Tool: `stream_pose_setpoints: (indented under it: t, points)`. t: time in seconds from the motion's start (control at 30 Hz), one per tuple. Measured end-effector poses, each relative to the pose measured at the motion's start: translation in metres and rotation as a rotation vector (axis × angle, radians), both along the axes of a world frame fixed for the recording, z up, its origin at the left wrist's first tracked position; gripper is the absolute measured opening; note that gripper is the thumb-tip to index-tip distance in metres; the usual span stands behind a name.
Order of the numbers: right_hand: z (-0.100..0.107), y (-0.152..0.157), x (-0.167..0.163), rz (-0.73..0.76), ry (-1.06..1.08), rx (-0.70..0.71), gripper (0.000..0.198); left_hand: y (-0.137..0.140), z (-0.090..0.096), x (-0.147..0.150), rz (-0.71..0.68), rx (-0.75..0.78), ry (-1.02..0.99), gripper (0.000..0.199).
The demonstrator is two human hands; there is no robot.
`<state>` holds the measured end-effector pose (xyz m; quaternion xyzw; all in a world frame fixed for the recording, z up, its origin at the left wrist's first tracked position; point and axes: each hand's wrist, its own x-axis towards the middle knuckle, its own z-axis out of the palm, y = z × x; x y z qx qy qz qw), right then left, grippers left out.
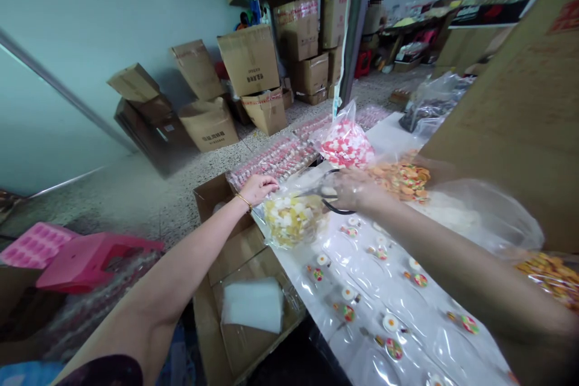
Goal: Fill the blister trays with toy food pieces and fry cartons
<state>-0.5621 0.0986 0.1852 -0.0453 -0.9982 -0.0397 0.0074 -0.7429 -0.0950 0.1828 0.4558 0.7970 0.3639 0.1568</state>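
Note:
My left hand (261, 189) pinches the upper left edge of a clear plastic bag (296, 220) full of small yellow and white pieces. In my right hand (353, 187) is a pair of scissors with black handles (340, 210), its blades pointing left over the top of that bag. Part of the scissors is hidden by my fingers. The bag lies at the left edge of a white table sheet. Small groups of coloured pieces (348, 312) are laid out in clear plastic moulded sheeting nearer to me.
Behind my hands stands a bag of pink and white pieces (347, 143). Orange pieces (407, 181) lie to its right. An open carton (205, 338) holding white sheets (253, 304) is left of the table. A pink stool (90, 262) and stacked cartons (248, 60) stand beyond.

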Motion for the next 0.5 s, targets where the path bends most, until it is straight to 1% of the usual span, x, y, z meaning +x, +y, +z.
stream_pose_setpoints:
  t: [0.07, 0.1, 0.2, 0.3, 0.33, 0.4, 0.43, 0.5]
  points:
    - [-0.002, 0.007, 0.005, -0.063, 0.030, 0.013, 0.053, -0.001, -0.002, 0.000, 0.016, 0.009, -0.023, 0.012]
    - [-0.002, 0.010, 0.005, -0.065, 0.042, 0.024, 0.053, -0.001, -0.002, 0.001, 0.006, 0.015, -0.037, 0.012]
    - [-0.004, 0.008, -0.004, 0.015, 0.052, 0.056, 0.043, -0.002, -0.001, 0.006, -0.063, 0.045, -0.025, 0.013]
    - [-0.004, -0.008, -0.025, 0.116, 0.062, 0.077, 0.031, -0.002, 0.002, 0.012, -0.150, 0.094, 0.053, 0.012]
    - [-0.005, -0.016, -0.033, 0.154, 0.063, 0.080, 0.031, -0.002, 0.003, 0.014, -0.175, 0.107, 0.072, 0.012]
    - [-0.007, -0.029, -0.046, 0.221, 0.064, 0.082, 0.038, -0.001, 0.004, 0.017, -0.201, 0.119, 0.087, 0.012]
    - [-0.008, -0.034, -0.051, 0.242, 0.055, 0.082, 0.041, -0.001, 0.004, 0.019, -0.200, 0.119, 0.085, 0.011]
    - [-0.012, -0.041, -0.058, 0.274, 0.015, 0.084, 0.039, -0.001, 0.003, 0.020, -0.183, 0.118, 0.067, 0.011]
